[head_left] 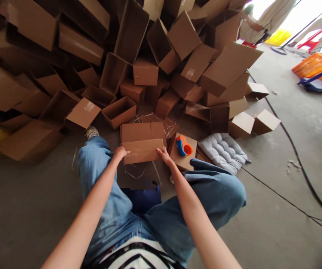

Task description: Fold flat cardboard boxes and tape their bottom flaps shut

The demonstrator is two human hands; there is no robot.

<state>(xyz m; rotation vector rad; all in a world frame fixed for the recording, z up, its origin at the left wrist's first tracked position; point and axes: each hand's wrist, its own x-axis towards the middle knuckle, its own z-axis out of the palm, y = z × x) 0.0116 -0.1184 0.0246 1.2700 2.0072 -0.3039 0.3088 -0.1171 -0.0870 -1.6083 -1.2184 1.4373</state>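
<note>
Low over the grey concrete floor [31,220], between blue denim knees [217,185], a rectangular brown cardboard carton [141,144] with flaps folded shut, gripped by both bare hands: left hand [120,152] clasping its left end, right hand [164,156] closed on its lower right corner. Just right of it, a small brown carton [182,161] bearing a curved orange-and-blue plastic object [183,145]; beside that, a pale grey quilted cushion [223,153]. Beyond, a towering tumbled heap of brown cartons [127,48], flaps splayed every way, nearly touching the gripped carton.
</note>
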